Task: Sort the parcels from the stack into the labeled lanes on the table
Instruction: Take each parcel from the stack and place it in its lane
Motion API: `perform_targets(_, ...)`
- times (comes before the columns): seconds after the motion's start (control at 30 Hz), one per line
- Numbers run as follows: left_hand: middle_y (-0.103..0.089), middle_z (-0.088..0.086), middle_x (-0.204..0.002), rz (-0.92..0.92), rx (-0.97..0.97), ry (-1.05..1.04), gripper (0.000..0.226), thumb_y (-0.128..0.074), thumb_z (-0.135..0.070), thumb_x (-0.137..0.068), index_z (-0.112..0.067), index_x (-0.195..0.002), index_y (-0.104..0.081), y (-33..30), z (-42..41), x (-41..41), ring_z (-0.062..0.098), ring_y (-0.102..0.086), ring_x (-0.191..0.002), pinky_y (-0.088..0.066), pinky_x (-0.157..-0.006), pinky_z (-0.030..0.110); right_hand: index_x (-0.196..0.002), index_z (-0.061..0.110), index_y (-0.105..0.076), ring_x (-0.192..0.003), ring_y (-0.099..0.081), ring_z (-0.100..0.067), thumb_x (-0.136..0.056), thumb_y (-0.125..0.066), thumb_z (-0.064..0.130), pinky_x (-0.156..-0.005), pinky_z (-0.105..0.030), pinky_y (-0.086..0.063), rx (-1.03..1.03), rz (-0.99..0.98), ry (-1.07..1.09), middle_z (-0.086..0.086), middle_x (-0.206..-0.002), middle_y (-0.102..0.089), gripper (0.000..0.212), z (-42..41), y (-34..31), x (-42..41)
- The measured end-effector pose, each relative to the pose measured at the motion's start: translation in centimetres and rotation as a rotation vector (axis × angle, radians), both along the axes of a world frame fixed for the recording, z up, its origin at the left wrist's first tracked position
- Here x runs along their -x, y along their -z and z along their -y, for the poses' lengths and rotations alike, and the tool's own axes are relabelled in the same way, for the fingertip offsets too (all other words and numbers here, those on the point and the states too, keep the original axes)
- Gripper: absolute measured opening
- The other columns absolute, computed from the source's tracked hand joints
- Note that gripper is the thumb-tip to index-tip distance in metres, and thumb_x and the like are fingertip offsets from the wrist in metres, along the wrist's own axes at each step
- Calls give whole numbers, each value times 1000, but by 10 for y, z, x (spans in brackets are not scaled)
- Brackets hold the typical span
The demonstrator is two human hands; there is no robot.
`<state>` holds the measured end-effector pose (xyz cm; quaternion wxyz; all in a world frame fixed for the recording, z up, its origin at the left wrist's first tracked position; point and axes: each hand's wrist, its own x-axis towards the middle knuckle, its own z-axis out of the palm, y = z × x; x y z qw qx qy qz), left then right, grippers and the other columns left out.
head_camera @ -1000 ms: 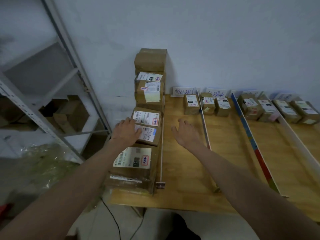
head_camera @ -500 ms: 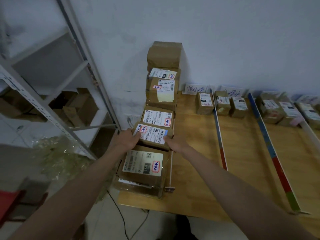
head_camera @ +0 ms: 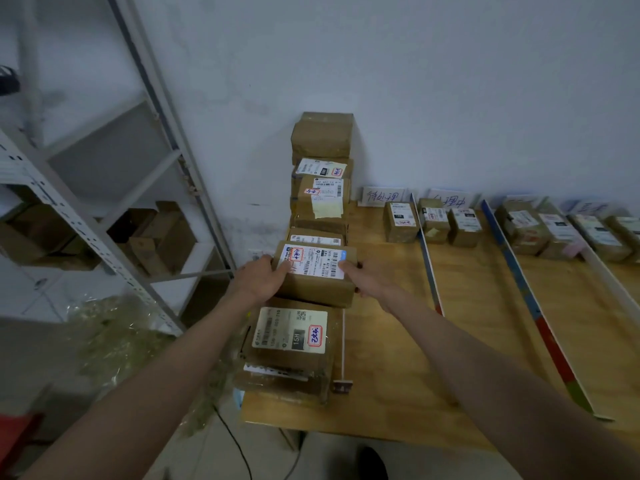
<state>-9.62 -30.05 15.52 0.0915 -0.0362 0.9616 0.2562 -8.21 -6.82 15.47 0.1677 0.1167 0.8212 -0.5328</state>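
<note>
- The left hand and the right hand gripped one brown parcel from its two sides
- The parcel was in the stack at the left edge of the bench, above a lower parcel

Both my arms reach forward, bare to the elbow and nearly straight, converging toward one grip. My left hand clamps the left end of the parcel, palm against its side, thumb lying over the top edge onto the label. My right hand takes the opposite end, thumb on top near the label's corner, fingers curled round the far side and underneath. The wrists are level with each other, each bent slightly inward, the backs of the hands facing up and outward.
</note>
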Motion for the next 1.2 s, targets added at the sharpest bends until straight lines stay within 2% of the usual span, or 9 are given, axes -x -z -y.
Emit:
perform_targets(0.1,-63,-1,-104,-45,-45,14,49,-41,-58,-98,-17,-119,-56,-19,-9,-3,17,-62,-89,-57,-78,36,-105,21,-62,-94,-59,-9,-95,-57,49,-82,-28,-48,85,-79,58,4,-110,-65,30,-7,-15,-7)
perform_targets(0.23,-66,1,-110,-126,-162,55,41,-40,-56,-100,-19,-111,-55,-46,-26,-7,15,-61,-88,-46,-66,25,-139,20,-43,-116,-53,-20,-81,-67,63,-99,-44,-48,137,-210,206,1,-131,-53,77,-21,-39,-9)
perform_targets(0.3,-64,-1,-107,-147,-257,92,40,-39,-53,-101,-19,-112,-56,-59,-34,-12,14,-61,-90,-44,-66,23,-142,20,-42,-114,-52,-18,-83,-71,55,-96,-39,-46,200,-267,264,2,-129,-52,75,-32,-54,-11)
perform_targets(0.47,-67,0,-112,-237,-329,50,46,-37,-59,-99,-20,-109,-58,-87,-48,-16,21,-65,-98,-53,-92,44,-129,21,-60,-112,-59,-22,-62,-83,49,-98,-44,-48,219,-327,285,2,-121,-64,76,-71,-85,-21)
perform_targets(0.57,-61,-3,-127,-48,-384,219,55,-41,-66,-94,-24,-126,-56,-96,-58,-15,21,-59,-114,-46,-102,46,-113,24,-69,-102,-69,-26,-66,-80,40,-96,-46,-53,185,-337,168,-3,-103,-75,51,-91,-98,-29)
perform_targets(0.73,-73,-11,-108,246,-418,458,63,-47,-82,-78,-33,-110,-70,-95,-84,-27,13,-66,-104,-48,-101,39,-101,15,-72,-89,-72,-24,-86,-68,19,-86,-42,-55,186,-358,6,-12,-98,-75,16,-106,-119,-44)
perform_targets(0.87,-76,-5,-103,290,-496,488,61,-48,-75,-83,-27,-111,-72,-88,-102,-34,18,-70,-100,-56,-94,37,-119,18,-65,-99,-70,-28,-85,-71,29,-97,-49,-54,159,-389,77,-12,-107,-72,36,-115,-111,-46)
perform_targets(0.97,-76,-4,-99,280,-574,439,64,-50,-79,-79,-27,-109,-73,-78,-114,-35,18,-72,-95,-58,-90,38,-144,19,-41,-106,-62,-20,-87,-70,42,-89,-36,-51,140,-398,308,-7,-125,-61,69,-109,-99,-53)
perform_targets(1.2,-74,6,-100,273,-586,282,59,-43,-75,-88,-26,-103,-71,-49,-152,-53,24,-71,-93,-57,-90,40,-121,12,-58,-101,-64,-27,-89,-53,66,-95,-51,-51,126,-12,392,-6,-112,-69,63,-107,-40,-88)
